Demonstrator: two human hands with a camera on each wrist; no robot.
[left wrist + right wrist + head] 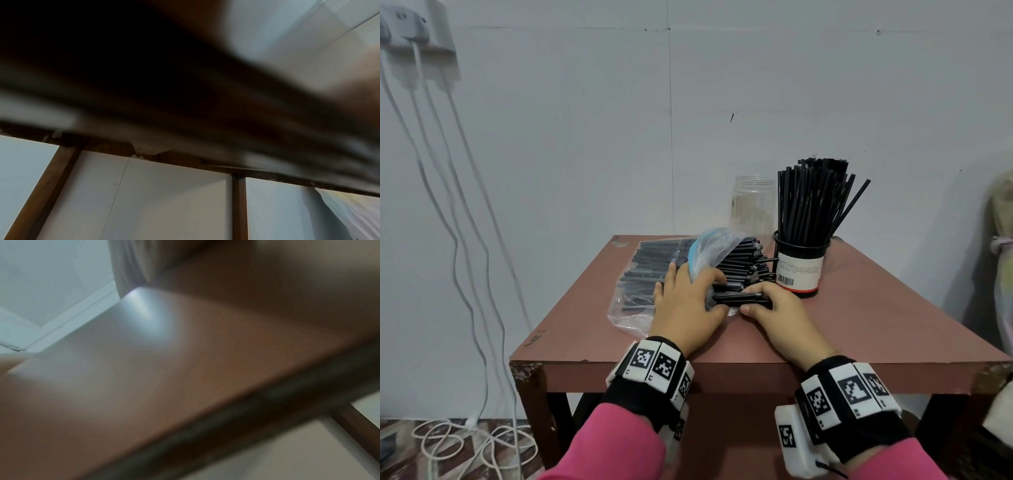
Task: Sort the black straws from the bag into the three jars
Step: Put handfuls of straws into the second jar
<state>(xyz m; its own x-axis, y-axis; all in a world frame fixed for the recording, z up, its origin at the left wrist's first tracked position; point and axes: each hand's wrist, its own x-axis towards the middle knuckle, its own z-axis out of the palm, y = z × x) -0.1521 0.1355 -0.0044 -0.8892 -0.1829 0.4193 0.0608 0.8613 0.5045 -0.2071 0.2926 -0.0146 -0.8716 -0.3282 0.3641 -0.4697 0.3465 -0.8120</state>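
At the far left, cables (448, 212) hang down the wall, well apart from the work. On the surface (859, 325) lies the bag (633, 308), flat, its mouth turned right and gaping. The straws (654, 270) inside lie with their long axes running left to right, ends toward the mouth.

The left hand (685, 305) lies over the bag near its mouth, fingers bent down over the plastic, probably pinning it so that it does not slide while straws come out; how firmly it grips cannot be told. Just beside it, the right hand (777, 311) has its fingers curled round a small bundle (743, 297) at the mouth, the bundle lying level, left to right.

Behind stands a clear jar (753, 205), seemingly empty. To its right a labelled jar (800, 265) holds many straws upright, fanning out. A third jar is not seen. Both wrist views are blurred.
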